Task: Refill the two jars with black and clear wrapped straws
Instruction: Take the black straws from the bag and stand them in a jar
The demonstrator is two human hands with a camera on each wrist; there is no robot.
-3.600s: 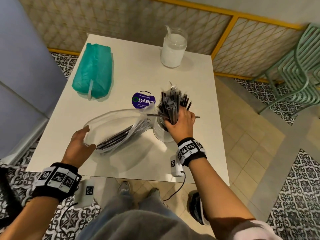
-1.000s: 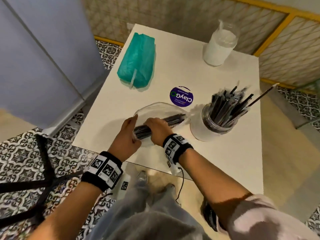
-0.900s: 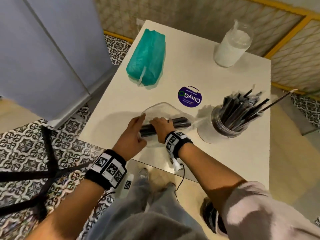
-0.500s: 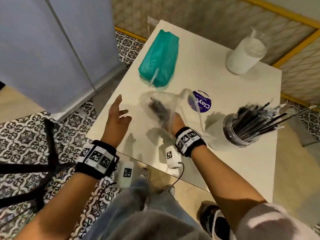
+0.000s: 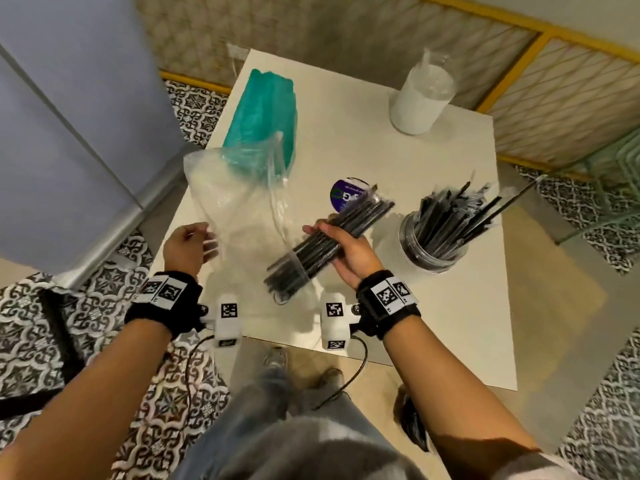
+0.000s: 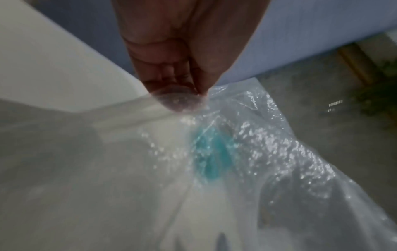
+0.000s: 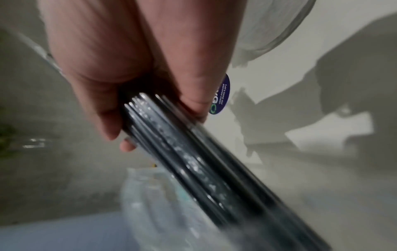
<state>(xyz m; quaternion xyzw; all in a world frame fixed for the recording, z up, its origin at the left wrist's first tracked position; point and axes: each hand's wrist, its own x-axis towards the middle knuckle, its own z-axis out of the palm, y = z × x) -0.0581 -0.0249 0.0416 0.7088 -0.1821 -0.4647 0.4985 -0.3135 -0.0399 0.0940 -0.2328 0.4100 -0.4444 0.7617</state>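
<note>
My right hand (image 5: pixel 341 245) grips a bundle of black wrapped straws (image 5: pixel 325 245) above the table's near side; the bundle (image 7: pixel 206 163) slants out of my fist in the right wrist view. My left hand (image 5: pixel 188 244) pinches the edge of a clear plastic bag (image 5: pixel 239 199), which hangs open and lifted off the table; my fingertips (image 6: pixel 182 100) pinch the bag (image 6: pixel 257 152). A glass jar (image 5: pixel 433 252) at the right holds many black straws. A second jar (image 5: pixel 420 98) at the far side holds white wrapped straws.
A teal plastic bag (image 5: pixel 263 112) lies at the far left of the white table (image 5: pixel 363 143). A round blue sticker (image 5: pixel 348 195) sits mid-table. A grey panel stands to the left, a green chair (image 5: pixel 616 181) to the right. My shoes show below the near edge.
My right hand has pulled the black straw bundle out of the clear bag and brought it toward the jar. My left hand has taken hold of the bag's edge and lifted it.
</note>
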